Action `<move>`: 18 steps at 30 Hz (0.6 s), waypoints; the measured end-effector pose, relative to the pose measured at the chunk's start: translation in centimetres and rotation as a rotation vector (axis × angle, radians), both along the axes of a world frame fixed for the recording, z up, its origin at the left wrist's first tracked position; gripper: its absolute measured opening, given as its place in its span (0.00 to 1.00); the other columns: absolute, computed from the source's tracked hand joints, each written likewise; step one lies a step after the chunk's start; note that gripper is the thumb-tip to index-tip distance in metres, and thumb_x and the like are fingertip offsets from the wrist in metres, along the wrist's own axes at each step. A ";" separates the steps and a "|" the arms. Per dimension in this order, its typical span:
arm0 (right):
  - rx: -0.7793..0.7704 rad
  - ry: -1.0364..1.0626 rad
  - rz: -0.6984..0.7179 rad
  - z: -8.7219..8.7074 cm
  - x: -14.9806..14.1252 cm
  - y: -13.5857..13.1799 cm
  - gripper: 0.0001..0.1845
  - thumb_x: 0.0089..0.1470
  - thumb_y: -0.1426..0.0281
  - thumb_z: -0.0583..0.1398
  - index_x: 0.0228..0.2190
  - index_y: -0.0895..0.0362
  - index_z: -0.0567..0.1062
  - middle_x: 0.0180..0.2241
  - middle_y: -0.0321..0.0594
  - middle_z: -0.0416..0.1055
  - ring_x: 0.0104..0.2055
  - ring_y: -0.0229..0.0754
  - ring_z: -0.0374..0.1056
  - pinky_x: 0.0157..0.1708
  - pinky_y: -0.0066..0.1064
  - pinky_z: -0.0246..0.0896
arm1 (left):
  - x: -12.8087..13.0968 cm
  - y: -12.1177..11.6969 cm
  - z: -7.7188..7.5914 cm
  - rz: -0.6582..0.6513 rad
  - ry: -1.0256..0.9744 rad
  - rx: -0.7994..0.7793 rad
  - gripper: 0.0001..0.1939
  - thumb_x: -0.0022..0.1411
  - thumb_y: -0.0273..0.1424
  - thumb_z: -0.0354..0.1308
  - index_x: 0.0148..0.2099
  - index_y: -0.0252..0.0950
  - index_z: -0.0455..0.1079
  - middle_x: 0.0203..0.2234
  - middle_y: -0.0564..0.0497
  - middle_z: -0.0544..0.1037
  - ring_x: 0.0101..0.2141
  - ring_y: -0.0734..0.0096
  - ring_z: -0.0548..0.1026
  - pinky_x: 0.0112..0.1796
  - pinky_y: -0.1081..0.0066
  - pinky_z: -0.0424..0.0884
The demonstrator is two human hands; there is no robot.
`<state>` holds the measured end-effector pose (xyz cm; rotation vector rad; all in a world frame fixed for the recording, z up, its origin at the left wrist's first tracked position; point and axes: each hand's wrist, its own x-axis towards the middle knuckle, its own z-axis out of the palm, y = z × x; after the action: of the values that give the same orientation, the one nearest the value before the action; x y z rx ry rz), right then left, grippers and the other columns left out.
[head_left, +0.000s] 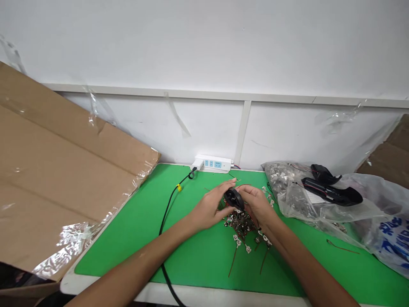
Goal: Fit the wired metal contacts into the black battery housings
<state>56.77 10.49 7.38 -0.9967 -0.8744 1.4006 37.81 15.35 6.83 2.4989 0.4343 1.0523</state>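
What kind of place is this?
Probably a small electronics workbench. On a green mat, the left hand and right hand hold a small black plastic part above a heap of silver metal pieces with red wires. A clear plastic bag holds more.

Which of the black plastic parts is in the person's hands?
The black part held between the left hand and right hand; the other two lie on the plastic bag at right.
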 end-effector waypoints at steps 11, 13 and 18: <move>0.163 -0.305 -0.142 0.5 -0.8 -0.1 0.22 0.50 0.51 0.69 0.37 0.56 0.78 0.36 0.41 0.76 0.38 0.44 0.70 0.40 0.36 0.67 | -0.1 0.3 -1.1 0.031 -0.120 0.019 0.33 0.65 0.26 0.64 0.68 0.40 0.56 0.68 0.35 0.64 0.68 0.52 0.64 0.66 0.46 0.63; 0.207 -0.482 -0.305 0.5 -0.8 -0.3 0.27 0.49 0.52 0.70 0.46 0.54 0.75 0.46 0.44 0.74 0.48 0.49 0.70 0.48 0.41 0.68 | -0.1 0.4 -1.3 0.000 -0.158 0.041 0.33 0.64 0.24 0.64 0.67 0.40 0.56 0.69 0.34 0.63 0.69 0.52 0.63 0.66 0.45 0.64; 0.185 -0.421 -0.315 0.1 -1.2 -0.7 0.39 0.49 0.53 0.71 0.58 0.51 0.66 0.61 0.48 0.64 0.63 0.52 0.62 0.57 0.44 0.64 | -0.3 0.1 -1.0 -0.010 -0.193 0.095 0.33 0.65 0.23 0.63 0.67 0.41 0.56 0.69 0.33 0.61 0.69 0.51 0.62 0.65 0.43 0.64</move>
<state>55.57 9.79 7.51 -1.2463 -1.0768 0.8408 37.50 15.48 5.80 2.4461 0.3214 1.3239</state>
